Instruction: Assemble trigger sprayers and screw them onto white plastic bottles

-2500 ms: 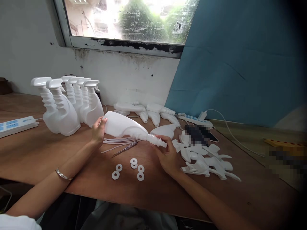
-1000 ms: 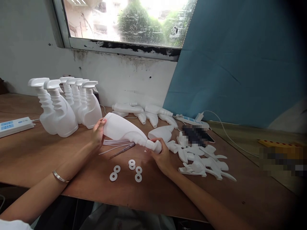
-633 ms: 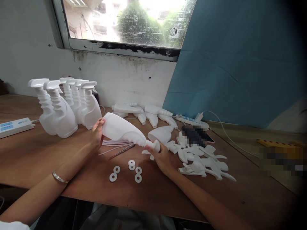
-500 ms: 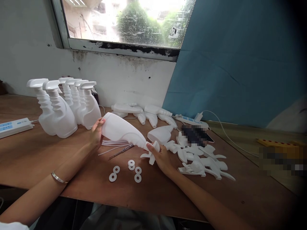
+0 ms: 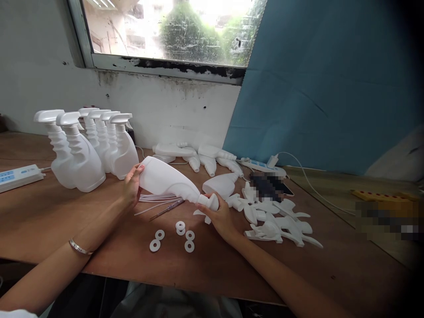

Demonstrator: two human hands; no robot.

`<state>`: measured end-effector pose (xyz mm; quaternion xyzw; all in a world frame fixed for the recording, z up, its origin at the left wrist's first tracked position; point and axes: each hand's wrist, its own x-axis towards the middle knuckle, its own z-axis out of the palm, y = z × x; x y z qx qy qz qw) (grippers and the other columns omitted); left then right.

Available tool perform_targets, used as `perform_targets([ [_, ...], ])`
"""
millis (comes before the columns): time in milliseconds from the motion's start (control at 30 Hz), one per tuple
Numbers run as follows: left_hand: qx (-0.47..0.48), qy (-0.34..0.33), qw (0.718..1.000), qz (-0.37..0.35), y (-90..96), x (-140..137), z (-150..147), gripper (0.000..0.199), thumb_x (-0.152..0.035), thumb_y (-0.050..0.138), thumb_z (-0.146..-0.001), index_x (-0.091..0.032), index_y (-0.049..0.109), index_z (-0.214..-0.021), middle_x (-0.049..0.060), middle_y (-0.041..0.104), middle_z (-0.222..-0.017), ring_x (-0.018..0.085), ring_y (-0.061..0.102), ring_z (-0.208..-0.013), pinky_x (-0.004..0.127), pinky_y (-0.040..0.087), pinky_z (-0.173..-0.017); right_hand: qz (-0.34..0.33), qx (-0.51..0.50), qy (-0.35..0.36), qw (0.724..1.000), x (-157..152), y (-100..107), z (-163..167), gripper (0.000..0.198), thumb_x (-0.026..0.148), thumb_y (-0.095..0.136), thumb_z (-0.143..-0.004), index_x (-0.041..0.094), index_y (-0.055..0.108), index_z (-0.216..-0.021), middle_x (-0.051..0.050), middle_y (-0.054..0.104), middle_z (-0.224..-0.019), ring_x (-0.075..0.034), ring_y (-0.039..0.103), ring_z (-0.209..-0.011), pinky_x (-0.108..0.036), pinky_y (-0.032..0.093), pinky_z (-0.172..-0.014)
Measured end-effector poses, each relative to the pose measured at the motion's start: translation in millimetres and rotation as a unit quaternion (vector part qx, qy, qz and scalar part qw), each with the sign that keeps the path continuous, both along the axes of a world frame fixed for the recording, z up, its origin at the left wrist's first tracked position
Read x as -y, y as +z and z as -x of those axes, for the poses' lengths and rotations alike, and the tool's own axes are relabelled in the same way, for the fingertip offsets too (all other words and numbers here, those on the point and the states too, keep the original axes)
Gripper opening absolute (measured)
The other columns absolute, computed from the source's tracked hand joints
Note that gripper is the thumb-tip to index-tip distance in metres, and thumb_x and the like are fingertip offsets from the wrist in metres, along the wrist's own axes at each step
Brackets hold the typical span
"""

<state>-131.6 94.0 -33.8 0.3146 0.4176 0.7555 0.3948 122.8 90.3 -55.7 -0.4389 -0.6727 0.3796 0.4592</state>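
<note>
A: Trouble we foresee?

B: Above the table (image 5: pixel 232 278), the white bottle (image 5: pixel 165 177) is held aslant, neck lower than base; we judge it might twist — too light a pinch at its base — letting the spray head (image 5: pixel 213 202) seat crooked.

A: Our pose?

B: Left hand (image 5: pixel 133 181) higher, clamped on the base; right hand (image 5: pixel 219 214) lower, clamped round the spray head at the neck.

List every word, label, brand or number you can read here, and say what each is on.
No readable text shows anywhere.
Held bottle: no lettering seen.
Standing spray bottles: no lettering seen.
Power strip at left: any marks are too small to read.
Dark flat device: pixelated, nothing legible.
</note>
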Motion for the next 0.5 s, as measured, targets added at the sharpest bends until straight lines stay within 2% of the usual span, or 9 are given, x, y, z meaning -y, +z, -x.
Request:
perform_targets([
  [200,-0.001,0.001,1.000,-0.001,-0.6,-0.6,1.6,0.036,-0.036,0.064,-0.068,-0.018,0.058,-0.099,-0.003,0.055,-0.066,0.009,0.048,-0.056,0.017,0.040,-0.047,0.006,0.006,0.013,1.000,-4.3,-4.7,-1.8,0.030,0.045,0.063,-0.066,0.015,0.058,-0.070,0.002,0.055,-0.060,-0.012,0.046,-0.055,-0.022,0.036,-0.050],
  [500,-0.022,0.012,0.999,-0.020,-2.7,-4.2,1.9,0.041,-0.038,0.066,-0.063,-0.016,0.059,-0.096,-0.002,0.058,-0.068,0.009,0.051,-0.053,0.018,0.040,-0.048,0.023,0.026,0.055,0.998,-4.1,-3.8,-4.3,0.033,0.048,0.059,-0.071,0.015,0.062,-0.068,-0.003,0.064,-0.064,-0.014,0.054,-0.056,-0.022,0.039,-0.050],
])
